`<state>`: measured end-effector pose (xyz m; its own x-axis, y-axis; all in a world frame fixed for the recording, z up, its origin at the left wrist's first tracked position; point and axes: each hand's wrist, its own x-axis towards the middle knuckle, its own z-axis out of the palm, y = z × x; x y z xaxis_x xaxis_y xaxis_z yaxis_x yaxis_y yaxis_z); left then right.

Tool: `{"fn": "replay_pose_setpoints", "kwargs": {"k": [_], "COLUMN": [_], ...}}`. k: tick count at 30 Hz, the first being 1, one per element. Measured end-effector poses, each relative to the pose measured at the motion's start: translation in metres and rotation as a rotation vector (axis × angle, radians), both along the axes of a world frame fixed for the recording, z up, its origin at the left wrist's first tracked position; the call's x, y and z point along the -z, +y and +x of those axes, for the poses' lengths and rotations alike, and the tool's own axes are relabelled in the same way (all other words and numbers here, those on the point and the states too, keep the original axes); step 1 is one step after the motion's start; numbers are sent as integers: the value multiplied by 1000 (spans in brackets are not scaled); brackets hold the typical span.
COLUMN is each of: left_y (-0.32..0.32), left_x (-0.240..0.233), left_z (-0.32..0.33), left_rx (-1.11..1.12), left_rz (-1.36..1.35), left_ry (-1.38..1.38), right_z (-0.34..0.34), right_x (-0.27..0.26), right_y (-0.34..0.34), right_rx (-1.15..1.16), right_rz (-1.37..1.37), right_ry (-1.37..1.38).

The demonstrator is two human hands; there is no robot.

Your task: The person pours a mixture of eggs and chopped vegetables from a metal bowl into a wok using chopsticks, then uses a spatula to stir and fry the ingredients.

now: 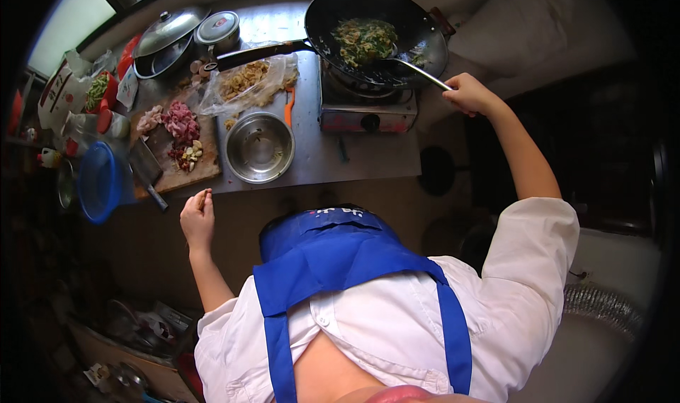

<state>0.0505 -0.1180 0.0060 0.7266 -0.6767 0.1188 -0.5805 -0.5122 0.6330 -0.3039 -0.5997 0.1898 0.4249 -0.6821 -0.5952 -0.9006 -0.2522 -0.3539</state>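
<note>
My right hand [470,95] grips the metal handle of a ladle or spatula [419,72]. Its head lies in a black wok [366,4], partly hidden by the food. A yellow-green mix [364,39], like egg with chopped greens, is heaped in the middle of the wok. Under the wok stands a gas stove [366,119] with a black knob. Low at the counter's front edge, near the cutting board [204,174], is my left hand [198,225] with its fingers curled. A small brownish strip shows at its fingertips; whether it is a held thing is unclear.
Raw meat [180,121] and garlic [194,153] lie on the board beside a cleaver [146,164], whose handle overhangs the counter edge. Around them are a steel bowl [260,148], orange peeler [289,108], plastic bag of food [244,81], blue basin [98,180] and lidded pot [218,28]. The wok's long handle [260,52] points left.
</note>
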Motion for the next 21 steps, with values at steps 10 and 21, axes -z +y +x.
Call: {"fn": "replay_pose_setpoints", "kwargs": {"k": [10,21], "left_y": [-25,-30], "left_x": [13,21], "left_z": [12,-6], "left_rx": [146,139], "left_rz": [135,222], "left_ry": [-40,-54], "right_z": [-37,-18], "right_x": [4,-88], "right_y": [59,16], "right_rx": [-403,-278], "right_rz": [-1039,-819], "right_ry": [132,295]}}
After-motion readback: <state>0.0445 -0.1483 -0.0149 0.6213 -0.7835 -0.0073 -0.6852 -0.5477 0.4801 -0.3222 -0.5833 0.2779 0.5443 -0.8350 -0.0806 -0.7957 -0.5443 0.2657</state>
